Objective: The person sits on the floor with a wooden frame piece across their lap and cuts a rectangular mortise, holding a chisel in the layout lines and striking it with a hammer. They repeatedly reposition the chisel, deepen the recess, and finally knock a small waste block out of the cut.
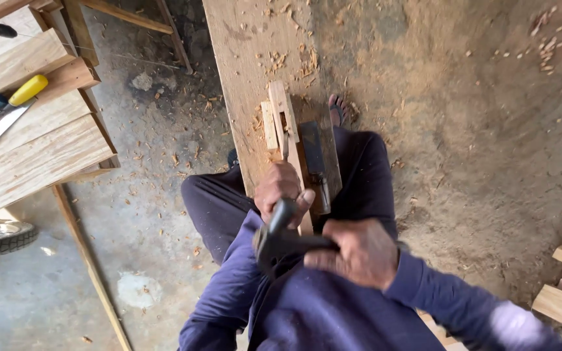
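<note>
Here the right hand [354, 252] is clamped on a dark hammer [278, 239], while the left hand [280, 190], at twelve o'clock, grips what looks like a chisel [285, 146] on the plank [242, 58].

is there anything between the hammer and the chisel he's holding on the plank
Nothing visible. The right hand holds the hammer just above the left hand, which grips the chisel against the wood piece on the plank. The chisel's top is hidden by the left hand and the hammer head, so contact can't be told.
</note>
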